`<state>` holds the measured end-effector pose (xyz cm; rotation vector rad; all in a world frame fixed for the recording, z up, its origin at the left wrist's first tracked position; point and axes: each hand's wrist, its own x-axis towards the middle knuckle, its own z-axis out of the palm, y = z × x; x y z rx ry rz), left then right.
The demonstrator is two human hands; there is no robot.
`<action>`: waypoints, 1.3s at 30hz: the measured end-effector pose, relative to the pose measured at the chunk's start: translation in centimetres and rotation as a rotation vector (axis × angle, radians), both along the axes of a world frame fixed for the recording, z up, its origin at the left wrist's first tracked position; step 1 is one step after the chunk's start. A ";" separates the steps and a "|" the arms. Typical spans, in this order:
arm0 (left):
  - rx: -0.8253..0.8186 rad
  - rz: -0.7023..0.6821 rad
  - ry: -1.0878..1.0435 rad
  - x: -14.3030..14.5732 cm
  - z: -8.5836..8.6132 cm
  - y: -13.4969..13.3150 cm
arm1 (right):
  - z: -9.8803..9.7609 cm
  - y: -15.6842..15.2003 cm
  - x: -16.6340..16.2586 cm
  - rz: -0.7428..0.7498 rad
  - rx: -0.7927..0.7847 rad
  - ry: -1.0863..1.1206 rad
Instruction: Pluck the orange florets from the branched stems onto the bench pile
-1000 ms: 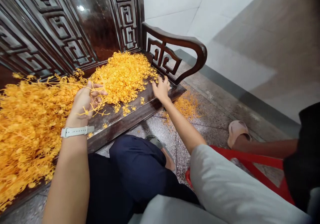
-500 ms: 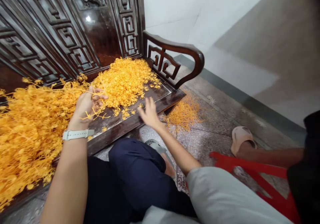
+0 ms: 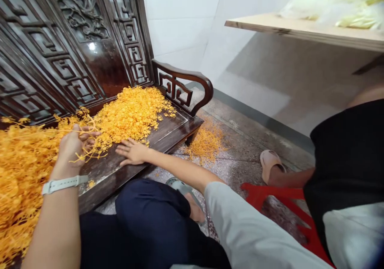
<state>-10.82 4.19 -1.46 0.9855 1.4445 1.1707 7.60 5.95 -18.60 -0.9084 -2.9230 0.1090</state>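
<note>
My left hand [image 3: 72, 145], with a pale watch strap on its wrist, is closed round a thin orange plastic stem [image 3: 91, 154] with branching ends. Against the near edge of a heap of small orange plastic pieces [image 3: 132, 109] lies my right hand [image 3: 133, 152], palm down on the seat with fingers stretched out and nothing gripped. To the left, a larger mound of orange branched stems [image 3: 21, 181] reaches up behind my left hand. Both heaps rest on a dark carved wooden bench [image 3: 168, 131].
Orange scraps [image 3: 207, 141] are scattered on the floor beyond the bench's armrest [image 3: 207, 85]. On the right stands a red stool [image 3: 276, 193], with another person's leg and pink clog [image 3: 270, 163] beside it. A wooden shelf [image 3: 270, 23] bearing bags juts out at upper right.
My right hand has moved left along the seat to the heap's near edge and lies flatter. The view has swung right and up, showing more of the shelf. My left hand still holds the stem.
</note>
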 end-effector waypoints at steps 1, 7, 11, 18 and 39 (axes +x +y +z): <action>0.009 -0.009 0.011 0.2 0.1 -0.2 | 0.2 0.6 1.2 -0.078 0.057 0.015; 0.063 -0.077 0.046 1.4 -0.5 -0.7 | -0.1 -1.3 8.1 -0.252 0.172 0.169; 0.023 -0.011 0.056 2.4 -1.1 -0.1 | -0.5 -0.4 10.7 -0.200 0.093 0.072; 0.064 0.081 -0.038 5.2 -1.3 0.1 | 6.1 9.4 17.5 -0.566 0.003 -0.052; 0.049 -0.028 0.149 6.5 -5.1 2.8 | 4.9 8.5 17.1 -0.796 0.012 0.264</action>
